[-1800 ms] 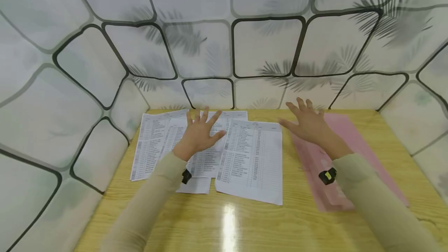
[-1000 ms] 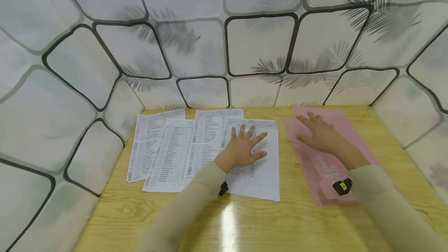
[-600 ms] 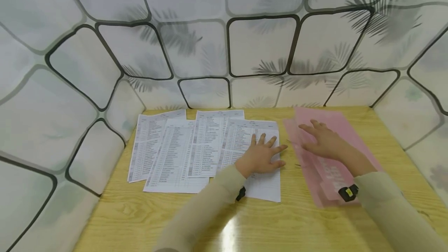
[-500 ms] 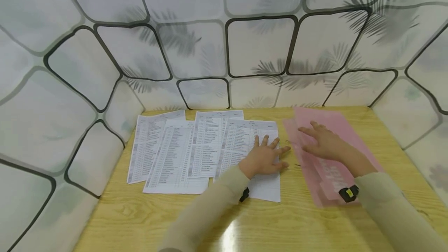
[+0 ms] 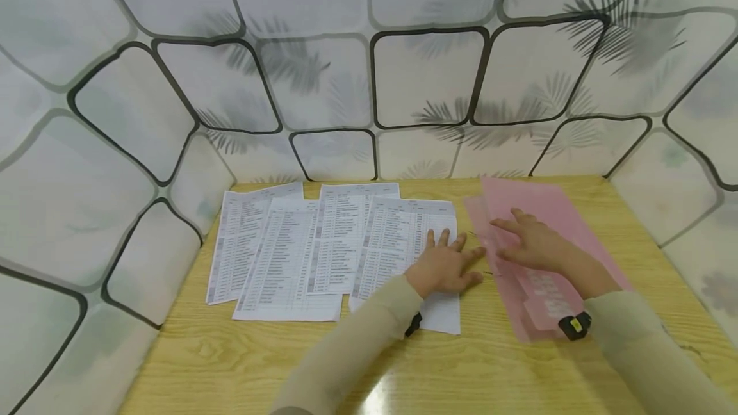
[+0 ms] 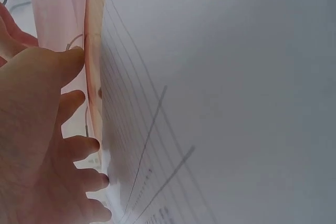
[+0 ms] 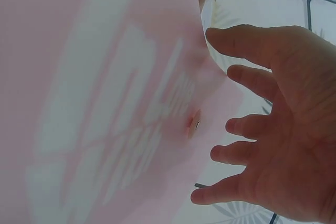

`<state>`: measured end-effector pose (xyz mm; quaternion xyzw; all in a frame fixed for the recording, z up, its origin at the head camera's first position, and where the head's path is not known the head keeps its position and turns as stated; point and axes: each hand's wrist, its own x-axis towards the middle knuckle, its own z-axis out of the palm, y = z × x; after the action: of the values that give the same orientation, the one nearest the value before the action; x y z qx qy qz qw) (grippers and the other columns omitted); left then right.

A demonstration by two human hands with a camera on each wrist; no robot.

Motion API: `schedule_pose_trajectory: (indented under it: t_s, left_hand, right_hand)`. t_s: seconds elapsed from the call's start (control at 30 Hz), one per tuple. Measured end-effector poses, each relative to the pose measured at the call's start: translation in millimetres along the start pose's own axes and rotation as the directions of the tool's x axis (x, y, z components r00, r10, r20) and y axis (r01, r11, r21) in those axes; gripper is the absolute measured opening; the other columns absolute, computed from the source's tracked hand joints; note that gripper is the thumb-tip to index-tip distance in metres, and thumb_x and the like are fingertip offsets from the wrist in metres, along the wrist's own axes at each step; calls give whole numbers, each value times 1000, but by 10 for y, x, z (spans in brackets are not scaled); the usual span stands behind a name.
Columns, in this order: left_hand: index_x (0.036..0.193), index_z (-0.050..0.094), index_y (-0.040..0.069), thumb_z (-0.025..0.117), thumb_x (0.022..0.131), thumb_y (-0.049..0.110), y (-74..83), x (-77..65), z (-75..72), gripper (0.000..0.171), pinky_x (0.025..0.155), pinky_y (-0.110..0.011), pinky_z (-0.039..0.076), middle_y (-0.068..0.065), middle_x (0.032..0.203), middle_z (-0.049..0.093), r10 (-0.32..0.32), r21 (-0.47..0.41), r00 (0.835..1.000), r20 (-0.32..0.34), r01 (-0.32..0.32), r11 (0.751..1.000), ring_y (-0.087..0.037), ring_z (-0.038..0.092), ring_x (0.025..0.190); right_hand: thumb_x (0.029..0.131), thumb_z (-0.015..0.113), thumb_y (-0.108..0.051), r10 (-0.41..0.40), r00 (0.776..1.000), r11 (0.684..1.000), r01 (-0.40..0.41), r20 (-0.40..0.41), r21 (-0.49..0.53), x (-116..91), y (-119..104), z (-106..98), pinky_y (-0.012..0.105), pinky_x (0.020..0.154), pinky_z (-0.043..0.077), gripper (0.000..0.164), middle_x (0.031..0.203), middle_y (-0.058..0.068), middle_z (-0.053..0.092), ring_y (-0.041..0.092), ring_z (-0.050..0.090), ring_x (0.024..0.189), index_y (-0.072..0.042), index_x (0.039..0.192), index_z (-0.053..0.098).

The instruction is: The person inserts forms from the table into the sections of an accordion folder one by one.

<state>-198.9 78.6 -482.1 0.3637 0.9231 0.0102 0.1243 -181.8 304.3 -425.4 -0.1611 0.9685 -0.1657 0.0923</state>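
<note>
Several white printed sheets lie on the wooden table in an overlapping row. My left hand (image 5: 446, 266), fingers spread, lies over the right edge of the rightmost printed sheet (image 5: 383, 242). In the left wrist view its fingertips are by that sheet's edge (image 6: 173, 77). My right hand (image 5: 536, 243), fingers also spread, lies over a pink plastic document folder (image 5: 542, 196) with white lettering. A snap button (image 7: 195, 124) on the folder shows in the right wrist view near my fingers. Neither hand grips anything.
Left of that sheet are a second sheet (image 5: 343, 242), a third sheet (image 5: 279, 255) and the leftmost sheet (image 5: 236, 242). Patterned panels (image 5: 426, 82) rise behind and on both sides of the wooden table (image 5: 242, 364).
My left hand has swept rightward across the sheets to the rightmost one's edge. My right hand has come down and back over the pink folder. The sheets on the left are uncovered.
</note>
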Motion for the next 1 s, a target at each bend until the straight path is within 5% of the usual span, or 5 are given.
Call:
schedule_pose_trajectory:
  t_s: [0.6, 1.0]
  left_hand:
    - [165, 21, 50, 33, 108, 67, 95, 17, -13, 61, 124, -70, 25, 9, 178, 12, -41, 14, 999, 15, 41, 999, -41, 19, 162]
    - [165, 22, 50, 32, 108, 68, 101, 36, -27, 61, 123, -68, 29, 8, 177, 15, -35, 55, 999, 18, 34, 998, -41, 22, 161]
  right_hand:
    - [92, 78, -29, -11, 1000, 1000, 11, 5, -12, -5, -35, 15, 80, 98, 45, 71, 152, 54, 29, 73, 47, 127, -4, 152, 51]
    - [96, 66, -21, 12, 1000, 999, -12, -6, -45, -2, -65, -55, 77, 99, 46, 55, 151, 51, 36, 70, 49, 127, -3, 147, 58]
